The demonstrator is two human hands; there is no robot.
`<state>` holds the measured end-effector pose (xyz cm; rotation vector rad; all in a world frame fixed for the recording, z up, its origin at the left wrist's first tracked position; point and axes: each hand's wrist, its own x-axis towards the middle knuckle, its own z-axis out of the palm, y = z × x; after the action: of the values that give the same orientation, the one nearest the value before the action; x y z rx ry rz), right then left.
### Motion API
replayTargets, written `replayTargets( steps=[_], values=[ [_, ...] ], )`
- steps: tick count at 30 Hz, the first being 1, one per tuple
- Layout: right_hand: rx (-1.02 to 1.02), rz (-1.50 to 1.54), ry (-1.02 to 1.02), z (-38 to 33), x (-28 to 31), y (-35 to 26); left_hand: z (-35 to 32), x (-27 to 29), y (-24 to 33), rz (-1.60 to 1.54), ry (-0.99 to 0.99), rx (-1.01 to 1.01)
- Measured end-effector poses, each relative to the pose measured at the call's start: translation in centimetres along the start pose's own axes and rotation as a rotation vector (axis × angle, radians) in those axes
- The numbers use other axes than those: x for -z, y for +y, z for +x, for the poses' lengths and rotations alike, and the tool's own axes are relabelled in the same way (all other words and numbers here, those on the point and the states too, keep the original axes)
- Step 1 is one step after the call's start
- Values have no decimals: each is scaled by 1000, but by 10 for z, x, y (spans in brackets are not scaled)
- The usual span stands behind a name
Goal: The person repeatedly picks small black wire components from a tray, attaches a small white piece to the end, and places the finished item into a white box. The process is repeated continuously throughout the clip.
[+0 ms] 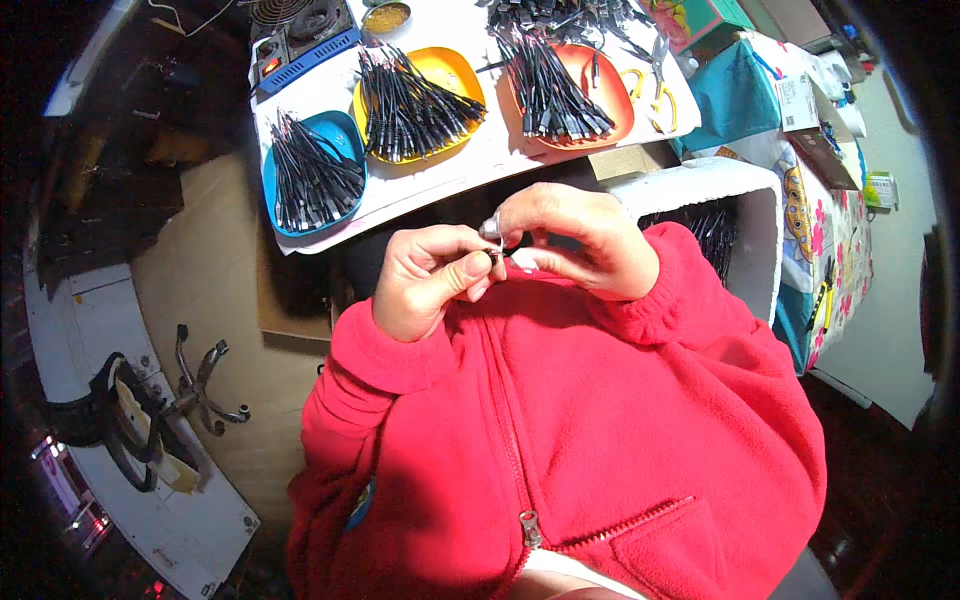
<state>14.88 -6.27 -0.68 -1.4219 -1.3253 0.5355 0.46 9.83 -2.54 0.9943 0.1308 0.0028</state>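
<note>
1. Fingers (478, 268) of the left hand (430, 280) are pressed together, pinching a small thin dark wire piece with a metal tip (498, 252) just in front of the red fleece zip jacket (560, 440)
2. Right hand (575, 240) meets it there, thumb and forefinger closed on the same piece, the forefinger wearing a pale fingertip cover
3. Beyond the hands lies the white bench (470, 160), carrying a blue plastic tray (312, 172), a yellow plastic tray (418, 100) and an orange plastic tray (565, 95), each heaped with short black cable pieces
4. Yellow-handled scissors (655, 95) lie beside the orange tray, and a white foam box (725, 215) stands by the right sleeve
5. Risk, as I judge it: the piece is tiny, so a loosened pinch could drop it into the lap or onto the floor
6. Hidden: the fingers cover most of the piece, so its exact shape is hard to tell, and the box's contents are partly cut off
</note>
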Motion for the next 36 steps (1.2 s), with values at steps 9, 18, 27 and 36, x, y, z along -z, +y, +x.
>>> replayTargets(
  steps=[9,18,27,36],
  values=[
    [59,-179,-17,3,-2,9,4,5,-8,-199,114,62],
    [135,-470,160,-2,6,15,-5,11,-11,-470,25,-31],
    [627,-662,142,12,-1,-4,-10,0,-14,-579,-23,27],
    [324,-383,148,5,-10,0,-5,-1,-14,-526,-20,43]
  ],
)
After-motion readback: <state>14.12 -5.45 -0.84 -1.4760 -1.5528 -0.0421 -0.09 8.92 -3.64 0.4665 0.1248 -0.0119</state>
